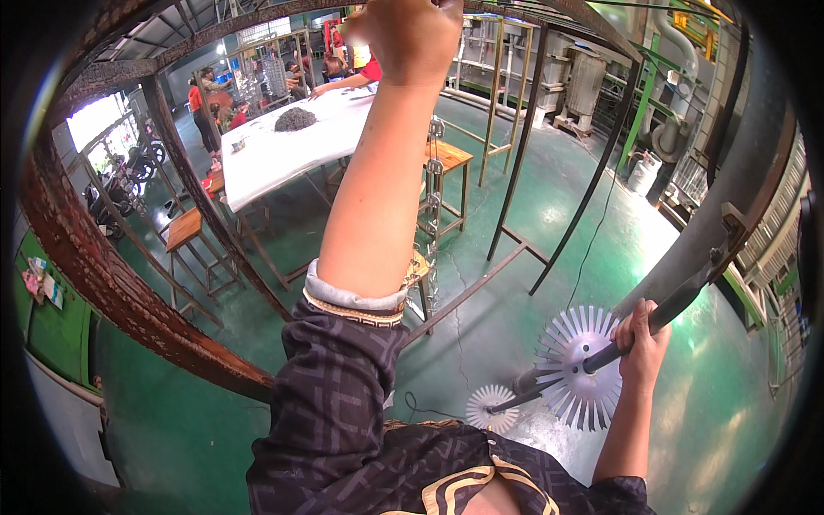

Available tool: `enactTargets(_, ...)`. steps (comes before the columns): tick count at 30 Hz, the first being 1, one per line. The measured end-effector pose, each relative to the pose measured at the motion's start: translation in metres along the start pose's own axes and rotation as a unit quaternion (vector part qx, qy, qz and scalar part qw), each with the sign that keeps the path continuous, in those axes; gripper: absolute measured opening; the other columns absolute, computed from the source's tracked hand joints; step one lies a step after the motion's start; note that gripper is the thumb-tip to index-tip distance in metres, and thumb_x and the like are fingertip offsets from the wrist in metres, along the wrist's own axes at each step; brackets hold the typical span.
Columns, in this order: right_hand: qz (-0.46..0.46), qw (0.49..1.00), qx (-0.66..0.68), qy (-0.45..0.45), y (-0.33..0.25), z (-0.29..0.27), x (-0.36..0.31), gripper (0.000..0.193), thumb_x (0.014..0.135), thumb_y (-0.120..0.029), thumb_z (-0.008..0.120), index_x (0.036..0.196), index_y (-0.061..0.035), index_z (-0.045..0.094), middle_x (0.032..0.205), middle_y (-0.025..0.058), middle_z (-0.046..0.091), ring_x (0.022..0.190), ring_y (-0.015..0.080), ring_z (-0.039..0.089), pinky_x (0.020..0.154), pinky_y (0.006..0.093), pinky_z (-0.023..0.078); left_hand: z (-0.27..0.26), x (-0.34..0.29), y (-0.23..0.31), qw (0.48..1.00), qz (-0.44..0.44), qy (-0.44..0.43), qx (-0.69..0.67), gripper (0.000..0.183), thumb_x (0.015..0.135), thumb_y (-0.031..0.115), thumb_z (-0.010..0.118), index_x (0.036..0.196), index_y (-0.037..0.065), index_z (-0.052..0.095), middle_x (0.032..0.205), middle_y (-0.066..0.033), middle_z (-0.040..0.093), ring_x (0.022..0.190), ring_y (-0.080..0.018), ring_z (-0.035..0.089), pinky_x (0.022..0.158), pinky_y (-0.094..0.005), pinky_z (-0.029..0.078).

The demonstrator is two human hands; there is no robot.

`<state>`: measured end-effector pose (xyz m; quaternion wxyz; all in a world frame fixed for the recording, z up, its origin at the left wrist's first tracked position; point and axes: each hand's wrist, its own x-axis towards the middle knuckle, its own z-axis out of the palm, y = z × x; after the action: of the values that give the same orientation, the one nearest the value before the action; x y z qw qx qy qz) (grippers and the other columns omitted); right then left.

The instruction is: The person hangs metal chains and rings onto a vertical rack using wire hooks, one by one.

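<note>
Count: 2 slotted discs, 1 large slotted disc [566,383] plus 1 small slotted disc [485,402]. 1 dark rod [608,357]. 2 wearer's hands: left hand [416,41], right hand [644,343]. 1 white-topped bench [266,167], 1 dark heap [294,120], 1 white gas cylinder [644,174]. Wooden-topped stools [184,229]: at least 3.

Nothing I can actually read here, tbh. The pink-and-white bits [41,283] on the green panel [60,328] are too small and blurry, same with any marks on the white gas bottle [643,176].
</note>
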<state>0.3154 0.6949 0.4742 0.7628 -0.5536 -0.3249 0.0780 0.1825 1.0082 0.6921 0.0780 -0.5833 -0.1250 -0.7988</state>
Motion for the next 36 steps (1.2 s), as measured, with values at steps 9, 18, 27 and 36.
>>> enactTargets(9,0.005,1.000,0.010,0.008,0.002,-0.002,0.002,0.033,0.088,-0.024,0.058,0.064,-0.0104,0.039,0.045,-0.0011,0.038,0.036,0.0080,0.036,0.040,0.0248,0.037,0.002,-0.001,-0.002,0.999,0.047,-0.008,0.009,0.007,0.066,0.007,0.063,0.071,0.003,0.063,0.066,-0.0157,0.059,0.061,-0.0330,0.058,0.058,-0.0385,0.046)
enactTargets(18,0.011,1.000,0.012,0.018,0.002,-0.002,0.002,0.035,0.087,-0.025,0.059,0.062,-0.0108,0.040,0.044,-0.0013,0.038,0.036,0.0080,0.035,0.040,0.0248,0.037,-0.012,-0.013,0.013,0.951,-0.220,-0.136,-0.169,0.007,0.076,0.003,0.062,0.073,-0.003,0.063,0.061,-0.0069,0.061,0.057,-0.0143,0.060,0.052,-0.0280,0.047)
enactTargets(27,0.011,1.000,0.005,0.011,0.008,-0.004,0.004,0.034,0.087,-0.026,0.059,0.064,-0.0105,0.039,0.046,-0.0015,0.038,0.037,0.0079,0.035,0.041,0.0250,0.038,-0.014,-0.023,-0.011,0.969,-0.180,-0.122,-0.114,0.022,0.072,0.020,0.072,0.079,0.000,0.070,0.068,-0.0077,0.067,0.059,-0.0088,0.060,0.056,-0.0224,0.045)
enactTargets(36,0.009,1.000,-0.006,0.000,0.007,-0.002,0.003,0.035,0.087,-0.026,0.059,0.063,-0.0101,0.039,0.046,-0.0013,0.038,0.038,0.0079,0.036,0.043,0.0249,0.039,-0.014,-0.019,-0.013,0.967,-0.188,-0.153,-0.079,0.021,0.071,0.021,0.072,0.077,0.001,0.070,0.068,-0.0072,0.067,0.060,-0.0105,0.060,0.058,-0.0231,0.046)
